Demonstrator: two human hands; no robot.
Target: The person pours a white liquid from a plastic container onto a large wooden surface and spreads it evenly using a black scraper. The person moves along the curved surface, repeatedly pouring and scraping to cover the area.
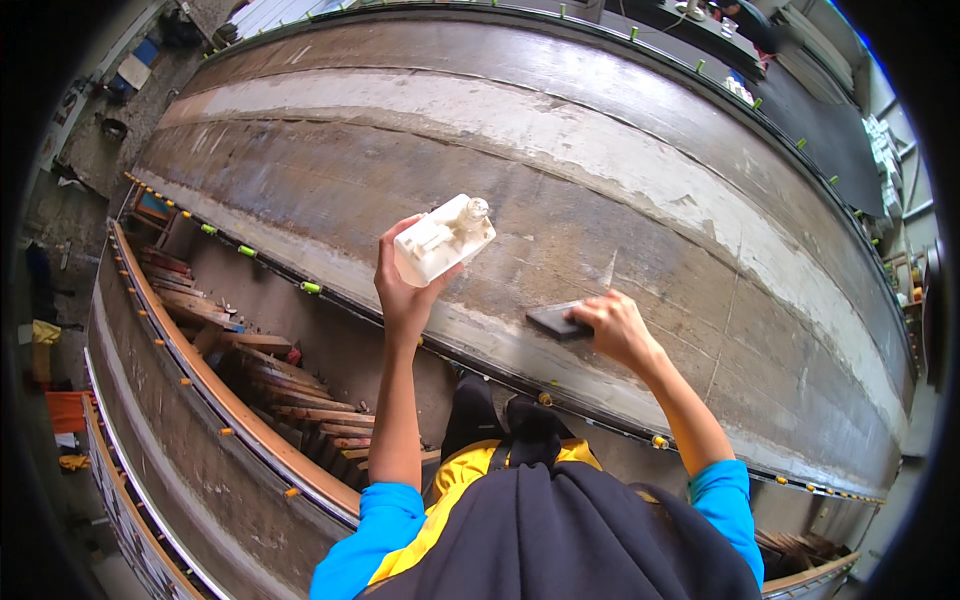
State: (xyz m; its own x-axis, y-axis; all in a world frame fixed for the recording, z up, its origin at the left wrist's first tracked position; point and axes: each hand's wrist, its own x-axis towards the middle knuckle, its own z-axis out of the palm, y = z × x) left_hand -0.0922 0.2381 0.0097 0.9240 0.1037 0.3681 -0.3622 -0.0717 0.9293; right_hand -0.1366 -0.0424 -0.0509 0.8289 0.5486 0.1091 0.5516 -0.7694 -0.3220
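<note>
My left hand (402,300) is wrapped round a white plastic container (420,258), boxy with a rounded neck at one end, held tilted above the long work surface. Pale contents or shapes show at its upper side; I cannot make them out. Below and to its right, my right hand (622,328) grips the end of a dark flat rectangular block (550,320), which lies low against the surface. The long curved surface (330,190) is brownish grey with a paler band along it. A pale pointed sliver just above my right hand could be a mark or a thing.
Small green and yellow clips (312,288) line the surface's near edge. At left, a curved orange-brown rim (250,430) borders a second long form, with wooden slats (290,385) stacked in the gap. A dark table (690,32) with small items stands beyond; a person (758,22) is partly visible there.
</note>
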